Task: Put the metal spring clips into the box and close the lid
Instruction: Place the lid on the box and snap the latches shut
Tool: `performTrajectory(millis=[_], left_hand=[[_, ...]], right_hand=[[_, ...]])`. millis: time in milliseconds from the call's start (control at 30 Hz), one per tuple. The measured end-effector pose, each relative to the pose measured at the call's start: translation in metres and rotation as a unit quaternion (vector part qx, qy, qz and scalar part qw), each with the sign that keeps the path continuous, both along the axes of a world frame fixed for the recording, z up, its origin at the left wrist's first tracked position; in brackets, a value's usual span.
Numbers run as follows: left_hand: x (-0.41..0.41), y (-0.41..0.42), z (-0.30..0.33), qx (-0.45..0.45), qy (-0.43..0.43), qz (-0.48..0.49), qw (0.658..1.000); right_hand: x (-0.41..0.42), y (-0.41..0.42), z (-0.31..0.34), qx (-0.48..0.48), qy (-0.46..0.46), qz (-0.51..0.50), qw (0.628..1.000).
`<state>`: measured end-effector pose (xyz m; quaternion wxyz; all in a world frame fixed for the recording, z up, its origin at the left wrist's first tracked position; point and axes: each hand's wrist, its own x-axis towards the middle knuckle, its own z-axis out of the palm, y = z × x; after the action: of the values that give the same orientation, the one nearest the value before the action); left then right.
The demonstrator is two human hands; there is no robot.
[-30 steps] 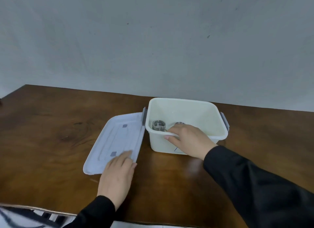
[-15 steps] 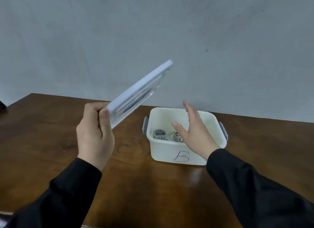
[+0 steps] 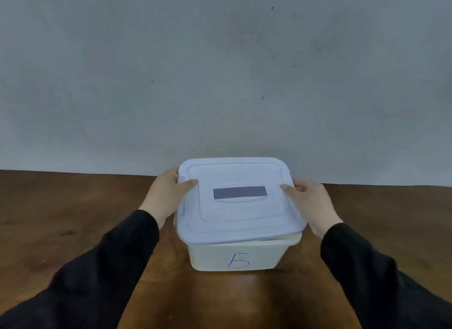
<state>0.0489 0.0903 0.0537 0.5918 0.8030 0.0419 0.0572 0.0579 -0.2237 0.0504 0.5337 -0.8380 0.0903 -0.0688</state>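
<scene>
A cream plastic box (image 3: 241, 254) marked with a blue "B" stands on the wooden table in front of me. A pale blue-white lid (image 3: 234, 216) with a grey rectangle in its middle lies on top of the box, sitting slightly askew, with the box rim showing at the front right corner. My left hand (image 3: 166, 194) grips the lid's left edge, thumb on top. My right hand (image 3: 310, 201) grips the right edge the same way. The metal spring clips are hidden under the lid.
The dark brown wooden table (image 3: 61, 218) stretches to both sides of the box. A plain grey wall (image 3: 220, 71) rises right behind the table's far edge.
My left hand lifted the lid off the table, swung it over the box and set it down on top. My right hand left the box's inside and took the lid's right edge.
</scene>
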Motion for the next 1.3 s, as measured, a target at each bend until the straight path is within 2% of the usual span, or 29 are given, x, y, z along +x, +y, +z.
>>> performTrajectory(millis=[167,367,433,567,700,767,900,1000,1067,1200,1300], left_hand=[[0.03,0.001,-0.026,0.146,0.022,-0.003,0.989],[0.042,0.007,-0.052,0.164,0.082,-0.056,0.982],[0.041,0.008,-0.056,0.142,0.091,-0.063,0.984],[0.037,0.006,-0.056,0.033,0.12,-0.056,0.991],[0.024,0.002,-0.054,-0.043,0.204,0.0,0.978],[0.011,0.002,-0.06,-0.098,0.221,-0.008,0.97],[-0.012,0.0,-0.065,-0.186,0.213,-0.029,0.959],[-0.013,-0.006,-0.063,-0.111,0.165,-0.008,0.98],[-0.012,-0.011,-0.062,-0.05,0.136,0.008,0.989],[-0.009,-0.021,-0.059,0.052,0.108,0.026,0.992],[-0.009,-0.03,-0.056,0.104,0.108,0.042,0.988]], right_hand=[[0.015,-0.006,-0.027,-0.074,0.045,-0.025,0.996],[0.012,-0.006,-0.044,-0.17,0.091,-0.019,0.981],[0.008,-0.006,-0.046,-0.185,0.082,-0.03,0.979],[0.012,-0.006,-0.046,-0.166,0.086,-0.044,0.981],[0.011,-0.008,-0.037,-0.085,0.208,-0.042,0.974],[0.007,-0.009,-0.034,-0.05,0.244,-0.034,0.968],[-0.003,-0.011,-0.04,-0.085,0.166,0.009,0.982],[-0.016,-0.006,-0.045,-0.034,0.132,0.048,0.989],[-0.019,-0.004,-0.051,-0.034,0.105,0.046,0.993],[-0.015,-0.004,-0.059,-0.085,0.055,0.044,0.994],[-0.011,-0.006,-0.062,-0.123,0.056,0.045,0.99]])
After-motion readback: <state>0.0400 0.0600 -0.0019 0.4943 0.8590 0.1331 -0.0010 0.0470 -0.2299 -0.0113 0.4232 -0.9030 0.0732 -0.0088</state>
